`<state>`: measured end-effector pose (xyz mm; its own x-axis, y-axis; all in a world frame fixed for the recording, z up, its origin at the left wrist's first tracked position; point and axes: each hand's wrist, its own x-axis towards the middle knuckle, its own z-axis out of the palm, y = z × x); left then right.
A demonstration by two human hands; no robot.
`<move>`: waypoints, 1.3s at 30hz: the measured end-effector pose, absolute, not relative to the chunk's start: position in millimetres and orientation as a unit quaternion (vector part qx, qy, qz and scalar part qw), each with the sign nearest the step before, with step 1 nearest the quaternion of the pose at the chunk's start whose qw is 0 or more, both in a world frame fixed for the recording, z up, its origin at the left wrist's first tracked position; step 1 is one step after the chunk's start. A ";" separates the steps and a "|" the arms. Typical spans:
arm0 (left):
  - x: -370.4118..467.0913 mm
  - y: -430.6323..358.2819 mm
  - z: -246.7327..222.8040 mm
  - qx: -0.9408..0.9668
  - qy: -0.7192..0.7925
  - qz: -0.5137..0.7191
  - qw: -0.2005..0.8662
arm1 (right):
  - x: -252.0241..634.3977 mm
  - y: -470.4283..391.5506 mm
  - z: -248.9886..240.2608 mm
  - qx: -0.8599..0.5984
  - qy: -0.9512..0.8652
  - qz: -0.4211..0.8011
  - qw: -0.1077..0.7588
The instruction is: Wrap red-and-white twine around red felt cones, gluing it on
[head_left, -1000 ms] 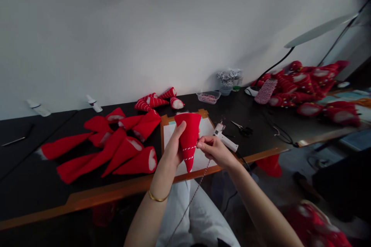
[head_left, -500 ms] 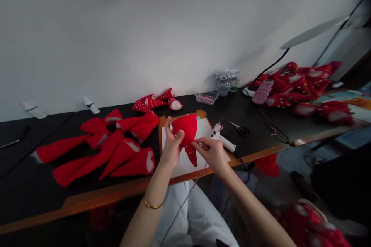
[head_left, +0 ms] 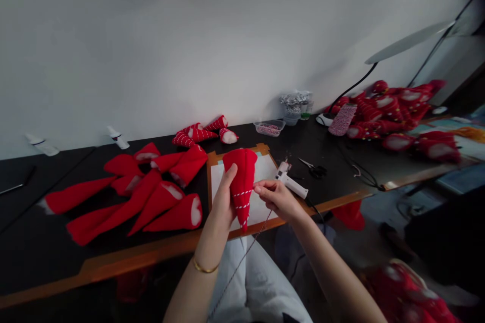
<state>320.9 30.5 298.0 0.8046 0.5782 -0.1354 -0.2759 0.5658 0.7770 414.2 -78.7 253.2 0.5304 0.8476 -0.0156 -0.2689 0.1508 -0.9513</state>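
Observation:
My left hand (head_left: 226,194) is closed round the side of a stuffed red fabric cone (head_left: 244,174), its narrow tip pointing down. Rows of red-and-white twine circle the cone's lower part. At its right side my right hand (head_left: 276,196) pinches the twine between thumb and fingertips, close to the fabric. The loose length of twine (head_left: 248,251) runs from there down across my lap. Below the cone, a white sheet (head_left: 261,207) lies on the board at the table's edge. A white glue gun (head_left: 291,180) rests just right of my right hand.
Several plain red cones (head_left: 151,197) lie to the left, and twine-wrapped cones (head_left: 202,133) at the back. Scissors (head_left: 312,168), a clear tray (head_left: 270,128) and a twine spool (head_left: 343,120) are to the right. Beyond stand a lamp (head_left: 411,43) and a pile of decorated cones (head_left: 394,106).
The cone has turned in my left hand and hangs straighter, its tip lower. My left fingers now wrap behind it. My right hand has moved slightly, still pinching the twine.

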 end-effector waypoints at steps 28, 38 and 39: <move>316.1 35.1 300.9 0.363 0.231 0.184 0.884 | 424.1 -92.3 253.9 -0.548 -0.304 0.377 0.683; 329.4 34.9 277.9 0.312 0.181 0.133 0.923 | 408.3 -74.4 243.1 -0.537 -0.242 0.328 0.739; 330.2 35.4 275.3 0.317 0.187 0.164 0.915 | 408.0 -74.0 242.4 -0.562 -0.249 0.282 0.736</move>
<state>330.2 35.4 275.3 0.8763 0.4182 -0.2390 -0.1811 0.7458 0.6411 408.0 -74.0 242.4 0.7174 0.6949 0.0489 -0.1358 0.2083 -0.9686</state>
